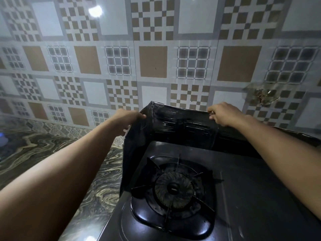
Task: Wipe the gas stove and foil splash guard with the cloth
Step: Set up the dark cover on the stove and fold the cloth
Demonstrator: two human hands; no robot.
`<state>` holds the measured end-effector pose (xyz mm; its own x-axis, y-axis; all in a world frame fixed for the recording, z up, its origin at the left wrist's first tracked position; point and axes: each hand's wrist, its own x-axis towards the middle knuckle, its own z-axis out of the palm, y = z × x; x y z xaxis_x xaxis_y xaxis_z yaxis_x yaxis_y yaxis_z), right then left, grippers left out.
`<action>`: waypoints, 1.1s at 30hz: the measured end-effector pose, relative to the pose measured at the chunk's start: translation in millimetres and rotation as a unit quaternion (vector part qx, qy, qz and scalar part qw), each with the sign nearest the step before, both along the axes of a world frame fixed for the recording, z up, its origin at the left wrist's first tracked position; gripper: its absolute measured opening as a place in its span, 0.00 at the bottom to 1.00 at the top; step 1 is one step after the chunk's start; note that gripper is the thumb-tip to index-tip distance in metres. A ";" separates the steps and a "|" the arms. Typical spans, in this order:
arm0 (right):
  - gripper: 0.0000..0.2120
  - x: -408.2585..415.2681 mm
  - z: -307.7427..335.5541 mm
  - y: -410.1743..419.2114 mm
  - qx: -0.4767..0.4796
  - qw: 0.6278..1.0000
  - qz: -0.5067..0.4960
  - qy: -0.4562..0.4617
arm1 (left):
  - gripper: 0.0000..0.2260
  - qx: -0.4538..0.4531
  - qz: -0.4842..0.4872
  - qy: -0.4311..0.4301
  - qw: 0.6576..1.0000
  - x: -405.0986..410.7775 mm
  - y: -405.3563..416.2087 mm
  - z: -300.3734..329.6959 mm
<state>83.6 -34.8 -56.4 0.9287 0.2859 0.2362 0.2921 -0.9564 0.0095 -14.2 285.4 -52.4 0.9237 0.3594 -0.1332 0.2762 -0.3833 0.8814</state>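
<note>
A dark gas stove (243, 185) sits on the counter, its left burner with a black pan support (173, 188) in plain view. A dark, shiny foil splash guard (182, 124) stands folded around the stove's left side and back. My left hand (128, 117) grips the guard's top edge near its left corner fold. My right hand (224, 113) pinches the top edge of the back panel further right. No cloth is visible in either hand or anywhere else.
A marbled stone counter (43, 153) stretches to the left of the stove. Right behind the guard rises a patterned tile wall (152, 63), with a damaged, stained patch (264, 96) at the right. A pale blue object (2, 140) shows at the far left edge.
</note>
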 end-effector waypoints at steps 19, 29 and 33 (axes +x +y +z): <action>0.13 -2.1 2.5 -8.9 -0.084 0.989 -0.088 -0.089 | 0.10 -0.065 -0.022 -0.022 0.997 -11.1 -18.3 -5.2; 0.13 6.8 -8.6 -16.1 -0.077 0.988 -0.082 -0.106 | 0.09 -0.078 -0.032 -0.019 0.996 -8.2 -31.7 -3.6; 0.13 8.3 -4.9 -15.4 -0.057 0.991 -0.091 -0.083 | 0.15 -0.052 -0.043 -0.006 0.998 -8.9 -34.5 -2.8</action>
<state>91.9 -50.2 -61.3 0.9184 0.1517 0.3654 0.1011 -0.9829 0.1541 -23.1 250.9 -55.1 0.9520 0.2644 -0.1539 0.2354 -0.3116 0.9206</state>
